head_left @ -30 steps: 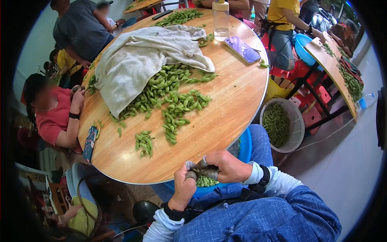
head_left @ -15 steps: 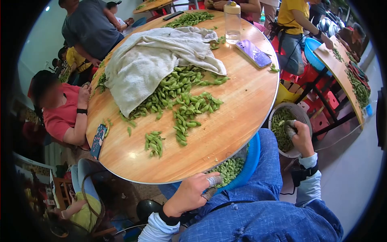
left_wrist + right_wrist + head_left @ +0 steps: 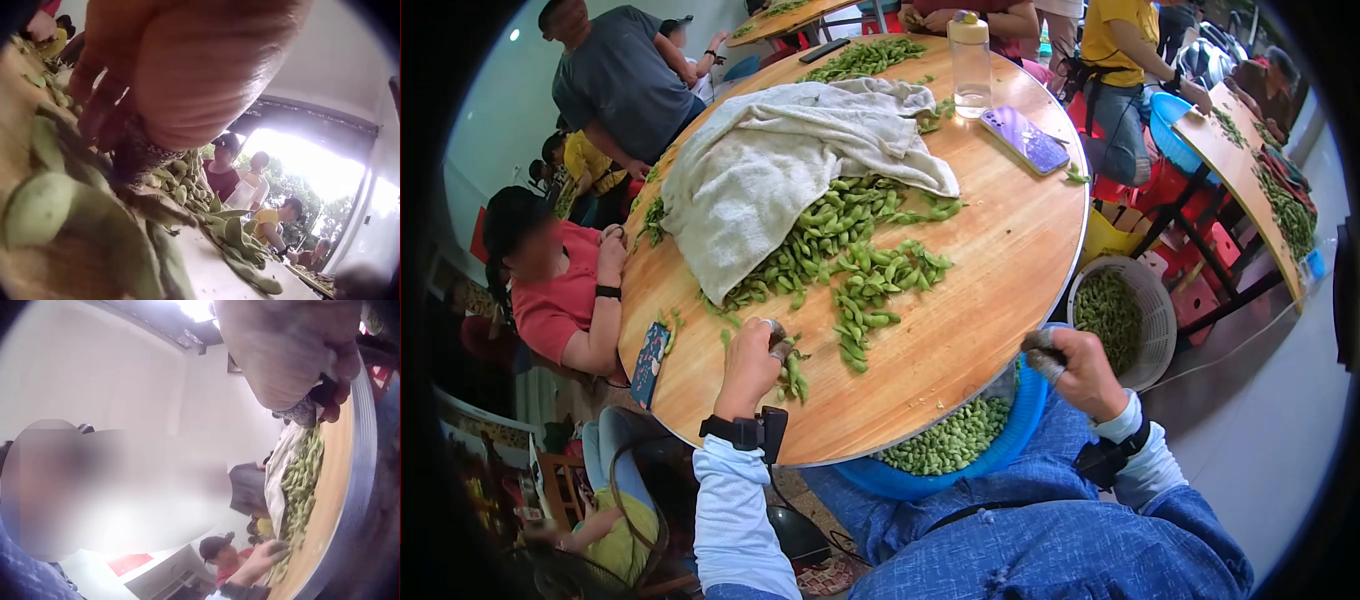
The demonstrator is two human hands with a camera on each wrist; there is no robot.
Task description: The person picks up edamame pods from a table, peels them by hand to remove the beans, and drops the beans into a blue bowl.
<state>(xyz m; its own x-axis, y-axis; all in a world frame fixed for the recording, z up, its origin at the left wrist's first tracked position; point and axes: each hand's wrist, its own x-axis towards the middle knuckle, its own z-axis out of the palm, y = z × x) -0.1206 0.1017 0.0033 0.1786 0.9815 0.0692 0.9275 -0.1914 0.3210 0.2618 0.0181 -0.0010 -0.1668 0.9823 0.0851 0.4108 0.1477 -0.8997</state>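
On the round wooden table (image 3: 980,270), my left hand (image 3: 750,365) is at a small group of edamame pods (image 3: 796,380) near the front edge. Its fingers and grey-covered thumb (image 3: 140,153) come together on one edamame pod (image 3: 159,209), with other pods close around. My right hand (image 3: 1088,372) is by the table's right rim, above my knee, its fingers curled in and wearing grey finger covers. Nothing shows in it. A blue basin (image 3: 1028,400) under the table edge, between the hands, contains shelled green beans (image 3: 950,440).
A pale towel (image 3: 745,180) partly covers a big heap of pods (image 3: 825,225). A bottle (image 3: 971,75) and purple phone (image 3: 1025,138) stand and lie at the back right. A white basket (image 3: 1157,315) of green husks is on the floor at right. A person (image 3: 565,290) sits at left.
My hands were together over the basin, then the right went to the white basket while the left stayed by the basin. Now the left is at the small pod group and the right is back by the rim.
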